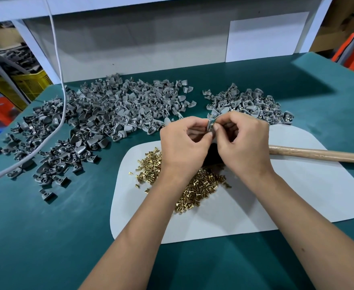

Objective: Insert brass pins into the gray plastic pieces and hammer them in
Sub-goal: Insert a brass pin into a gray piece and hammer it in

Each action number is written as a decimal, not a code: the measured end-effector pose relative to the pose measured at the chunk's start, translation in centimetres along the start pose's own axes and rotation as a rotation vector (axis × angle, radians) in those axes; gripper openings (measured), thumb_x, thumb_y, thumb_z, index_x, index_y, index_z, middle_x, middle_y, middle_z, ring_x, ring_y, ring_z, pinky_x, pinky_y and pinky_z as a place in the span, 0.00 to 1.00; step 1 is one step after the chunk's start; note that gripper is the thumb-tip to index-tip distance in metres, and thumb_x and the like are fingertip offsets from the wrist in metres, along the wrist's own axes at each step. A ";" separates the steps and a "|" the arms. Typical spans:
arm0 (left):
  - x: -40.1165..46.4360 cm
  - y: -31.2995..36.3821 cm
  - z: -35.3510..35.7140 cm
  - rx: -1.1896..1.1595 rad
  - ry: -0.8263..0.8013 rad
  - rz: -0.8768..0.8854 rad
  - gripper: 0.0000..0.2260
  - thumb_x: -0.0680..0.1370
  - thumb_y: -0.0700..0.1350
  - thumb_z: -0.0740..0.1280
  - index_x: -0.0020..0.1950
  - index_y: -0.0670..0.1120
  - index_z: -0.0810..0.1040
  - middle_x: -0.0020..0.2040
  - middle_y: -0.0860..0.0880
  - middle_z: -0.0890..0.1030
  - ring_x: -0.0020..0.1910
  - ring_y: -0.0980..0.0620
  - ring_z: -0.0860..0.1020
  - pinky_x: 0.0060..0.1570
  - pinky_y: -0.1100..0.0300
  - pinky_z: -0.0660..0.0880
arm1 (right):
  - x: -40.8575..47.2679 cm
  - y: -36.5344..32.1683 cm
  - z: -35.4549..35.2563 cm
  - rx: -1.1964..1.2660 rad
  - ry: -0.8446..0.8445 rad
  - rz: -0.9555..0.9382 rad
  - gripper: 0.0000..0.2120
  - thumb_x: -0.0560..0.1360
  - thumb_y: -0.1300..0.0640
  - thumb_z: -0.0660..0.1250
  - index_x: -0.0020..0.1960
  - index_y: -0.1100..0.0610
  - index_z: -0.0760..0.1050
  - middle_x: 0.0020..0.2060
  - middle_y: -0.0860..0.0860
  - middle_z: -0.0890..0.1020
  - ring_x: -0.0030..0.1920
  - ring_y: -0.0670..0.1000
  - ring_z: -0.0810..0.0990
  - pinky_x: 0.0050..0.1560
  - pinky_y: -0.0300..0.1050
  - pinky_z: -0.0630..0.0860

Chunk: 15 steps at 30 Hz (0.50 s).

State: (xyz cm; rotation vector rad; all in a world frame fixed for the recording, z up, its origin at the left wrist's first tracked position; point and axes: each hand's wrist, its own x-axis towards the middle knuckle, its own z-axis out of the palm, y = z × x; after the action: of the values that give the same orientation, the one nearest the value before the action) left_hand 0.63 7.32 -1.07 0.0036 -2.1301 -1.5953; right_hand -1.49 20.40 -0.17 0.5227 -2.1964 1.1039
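Gray piece (209, 124) mid-frame above bench, pinched in left hand (184, 141); right hand (243, 141) pinches pin (213, 123) at it. Risk: pin slips, drops into brass pile (195, 185). Hammer (318, 154) idle right.

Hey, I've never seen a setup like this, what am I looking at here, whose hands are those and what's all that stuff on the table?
There is no machine here. One camera worn on a person's head looks down at their own two bare hands over a green table. The left hand pinches a small gray plastic piece, and the right hand pinches something small against it, probably a brass pin, though it is too small to be sure. Below the hands, a pile of brass pins lies on a white mat. A wooden hammer handle lies across the mat; its head is hidden behind the hands. A big heap of gray pieces lies at the back left, a smaller heap at the back right.
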 end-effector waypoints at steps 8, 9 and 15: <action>-0.6 0.0 -0.1 0.238 0.077 0.162 0.16 0.70 0.35 0.77 0.55 0.49 0.84 0.42 0.55 0.84 0.40 0.61 0.83 0.47 0.61 0.82 | 0.4 0.1 -0.4 0.043 -0.092 -0.015 0.03 0.73 0.64 0.73 0.44 0.58 0.85 0.38 0.48 0.85 0.39 0.46 0.82 0.45 0.41 0.79; -0.6 0.0 -0.1 0.228 0.077 0.148 0.16 0.70 0.35 0.78 0.55 0.49 0.83 0.41 0.56 0.84 0.39 0.61 0.83 0.46 0.62 0.82 | 0.4 0.2 -0.5 0.050 -0.108 -0.022 0.03 0.73 0.63 0.73 0.45 0.58 0.85 0.38 0.48 0.85 0.40 0.46 0.82 0.46 0.42 0.79; -0.4 0.1 -0.2 0.287 0.067 0.126 0.15 0.74 0.40 0.77 0.60 0.45 0.85 0.50 0.51 0.87 0.48 0.57 0.84 0.56 0.56 0.82 | 1.3 1.1 -1.6 0.019 -0.213 -0.084 0.04 0.76 0.59 0.72 0.47 0.55 0.86 0.40 0.46 0.85 0.42 0.43 0.80 0.50 0.34 0.75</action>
State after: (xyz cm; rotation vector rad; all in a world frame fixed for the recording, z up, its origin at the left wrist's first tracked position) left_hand 1.05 7.32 -1.07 0.0154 -2.2410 -1.1927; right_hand -2.54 22.24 0.84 0.7651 -2.3234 1.0671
